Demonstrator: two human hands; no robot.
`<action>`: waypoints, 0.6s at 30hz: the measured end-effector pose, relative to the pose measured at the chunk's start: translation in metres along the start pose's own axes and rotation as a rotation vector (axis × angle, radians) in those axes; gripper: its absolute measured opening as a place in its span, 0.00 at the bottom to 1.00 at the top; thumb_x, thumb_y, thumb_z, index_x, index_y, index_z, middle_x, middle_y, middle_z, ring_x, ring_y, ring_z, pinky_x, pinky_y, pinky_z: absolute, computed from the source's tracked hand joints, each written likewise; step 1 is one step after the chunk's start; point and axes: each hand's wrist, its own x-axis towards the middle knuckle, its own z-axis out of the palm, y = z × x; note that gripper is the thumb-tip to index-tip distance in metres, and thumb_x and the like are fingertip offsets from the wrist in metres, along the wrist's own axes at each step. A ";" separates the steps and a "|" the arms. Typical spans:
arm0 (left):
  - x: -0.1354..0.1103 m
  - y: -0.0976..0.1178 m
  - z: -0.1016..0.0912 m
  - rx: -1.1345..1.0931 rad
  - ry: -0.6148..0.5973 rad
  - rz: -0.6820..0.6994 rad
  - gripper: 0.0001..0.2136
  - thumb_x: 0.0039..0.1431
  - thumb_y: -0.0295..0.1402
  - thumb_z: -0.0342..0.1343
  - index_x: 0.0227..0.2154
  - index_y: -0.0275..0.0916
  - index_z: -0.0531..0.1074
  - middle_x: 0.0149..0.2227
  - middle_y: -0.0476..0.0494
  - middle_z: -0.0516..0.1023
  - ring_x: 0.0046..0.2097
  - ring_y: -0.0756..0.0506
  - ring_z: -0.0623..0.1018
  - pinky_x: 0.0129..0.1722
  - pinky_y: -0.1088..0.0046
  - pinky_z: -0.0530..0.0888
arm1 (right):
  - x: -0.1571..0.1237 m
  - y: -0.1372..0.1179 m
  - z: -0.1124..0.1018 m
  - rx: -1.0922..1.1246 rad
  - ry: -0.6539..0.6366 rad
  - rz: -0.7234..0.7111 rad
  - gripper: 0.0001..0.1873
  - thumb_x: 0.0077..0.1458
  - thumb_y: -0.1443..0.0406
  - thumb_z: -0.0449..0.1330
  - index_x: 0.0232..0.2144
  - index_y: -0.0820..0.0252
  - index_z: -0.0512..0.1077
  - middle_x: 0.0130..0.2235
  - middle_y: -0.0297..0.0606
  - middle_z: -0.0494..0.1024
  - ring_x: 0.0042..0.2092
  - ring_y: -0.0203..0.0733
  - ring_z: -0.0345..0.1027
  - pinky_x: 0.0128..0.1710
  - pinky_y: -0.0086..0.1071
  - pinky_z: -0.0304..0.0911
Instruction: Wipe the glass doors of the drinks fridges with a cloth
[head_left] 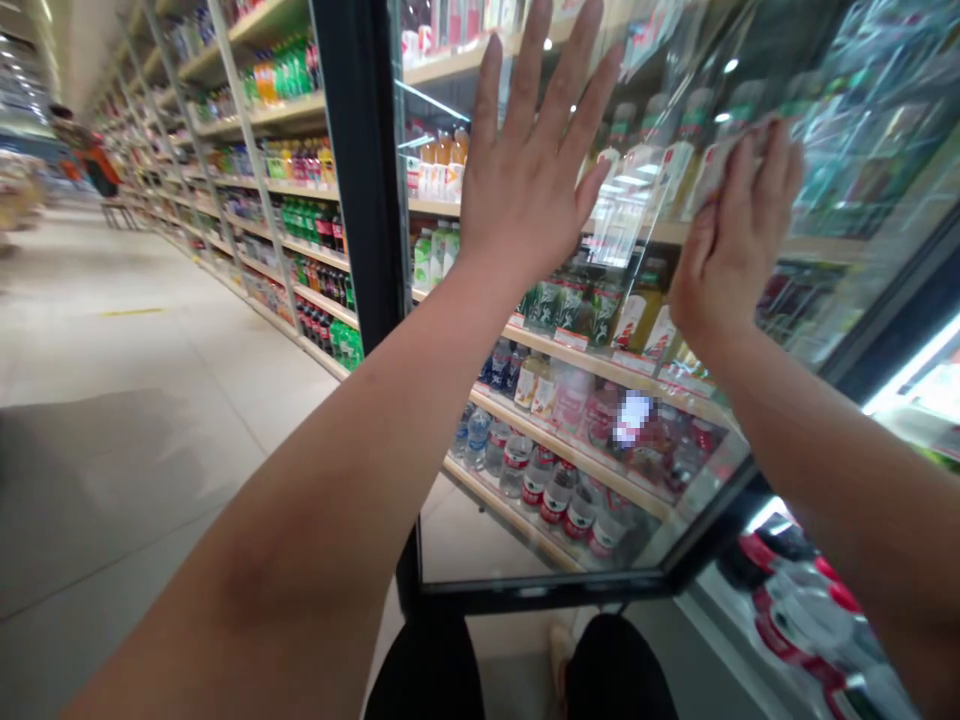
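Observation:
A glass cooler door [540, 592] with a dark frame stands swung open in front of me. My left hand [529, 165] lies flat against the upper part of the glass, fingers spread, holding nothing. Farther right on the same pane is my right hand [739, 235], its fingers close together. It presses a pale cloth [720, 168] to the glass; most of that cloth is hidden by the fingers and blurred. Through or in the glass, rows of bottled drinks [555, 490] show on several shelves.
Long shelves of coloured bottles [304, 220] run down the left side beside a pale tiled floor [150, 400]. A person in an orange and dark top [97, 160] is far down the aisle. Bottles with red labels [802, 620] stand in the cooler at lower right.

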 end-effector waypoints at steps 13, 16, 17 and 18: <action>-0.001 0.006 -0.007 0.165 -0.111 -0.025 0.34 0.70 0.33 0.52 0.75 0.36 0.50 0.77 0.41 0.44 0.76 0.27 0.42 0.74 0.40 0.37 | 0.040 0.050 -0.003 -0.101 -0.055 0.021 0.35 0.72 0.58 0.33 0.74 0.68 0.49 0.75 0.45 0.45 0.77 0.41 0.34 0.78 0.44 0.34; -0.001 0.006 -0.007 0.145 -0.105 -0.022 0.34 0.70 0.35 0.51 0.75 0.37 0.49 0.77 0.44 0.43 0.76 0.28 0.42 0.74 0.41 0.35 | 0.035 0.033 -0.011 -0.071 -0.170 -0.130 0.32 0.73 0.57 0.38 0.75 0.54 0.49 0.76 0.35 0.45 0.78 0.43 0.33 0.78 0.46 0.38; -0.001 0.006 -0.007 0.148 -0.106 -0.028 0.35 0.69 0.35 0.52 0.75 0.37 0.49 0.77 0.44 0.43 0.76 0.28 0.42 0.74 0.41 0.35 | 0.037 0.033 -0.012 -0.078 -0.193 -0.134 0.31 0.73 0.57 0.39 0.75 0.52 0.49 0.76 0.33 0.45 0.77 0.45 0.35 0.77 0.49 0.39; 0.000 0.006 -0.008 0.154 -0.110 -0.036 0.36 0.68 0.35 0.53 0.75 0.37 0.49 0.77 0.44 0.43 0.76 0.27 0.41 0.74 0.41 0.35 | 0.039 0.036 -0.013 -0.088 -0.191 -0.103 0.31 0.73 0.57 0.39 0.75 0.51 0.48 0.76 0.33 0.45 0.77 0.47 0.36 0.77 0.52 0.40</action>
